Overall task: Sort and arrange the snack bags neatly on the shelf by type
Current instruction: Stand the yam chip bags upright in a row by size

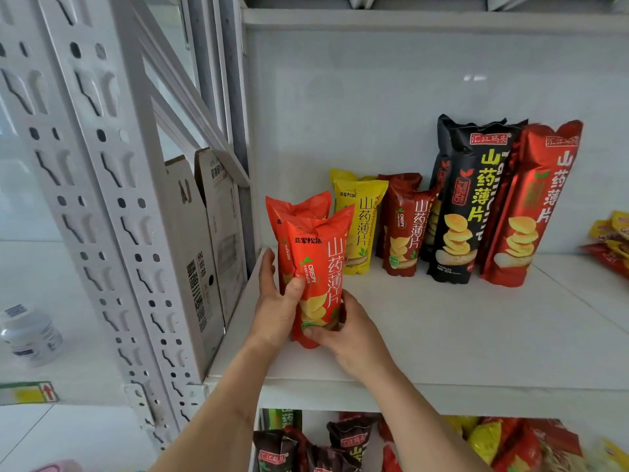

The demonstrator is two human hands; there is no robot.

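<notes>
Two orange-red snack bags (315, 267) are held upright at the left end of the white shelf (442, 321), one pressed close behind the other, their bases at or just above the shelf board; which of the two cannot be told. The left hand (277, 304) is wrapped round the left side of the front bag, its thumb laid across the printed face, and the right hand (343, 330) is cupped under and round the lower right corner, so both hands are closed on the pair. Such pillow-packed crisp bags are judged to be very light, puffed with air, soft-walled and glossy enough to slide, with brittle contents that would be crushed by a hard squeeze; a gentle hold low on the sides is judged best, where the bag can be steadied and stood on its base.

Along the back wall, other bags are counted: two yellow bags (360, 226), two dark red small bags (405, 229), at least two tall black bags (469, 206) and at least two tall red bags (531, 206), each type stood as a front-and-back pair. A loose heap of yellow and red packets (609, 240) is seen at the right edge, too cropped to be counted, and more mixed bags (340, 444) are seen on the level below
</notes>
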